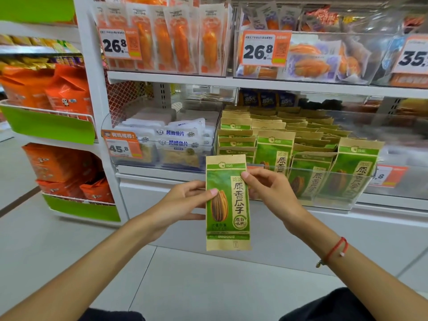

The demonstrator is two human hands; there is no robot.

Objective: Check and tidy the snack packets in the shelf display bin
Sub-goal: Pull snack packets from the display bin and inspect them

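I held one green packet (227, 202) upright in front of the shelf, out of its bin and below the bin's front lip. My left hand (183, 200) closed its grip on the packet's left edge, thumb on the front near the printed seed. My right hand (268, 188) pinched the right edge higher up, thumb on the front, fingers behind.

Just behind it, the clear bin (335, 200) held the same green packets in rows: three stood along the front wall, and many more were stacked behind, too overlapped to count. To its left a second clear bin (129, 161) held white fish packets (178, 144), with one orange tag (121, 145) reading 45.8. On the shelf above, two tags (266, 48) read 26.8, in front of orange packets (162, 42). A red cord (335, 250) circled my right wrist.
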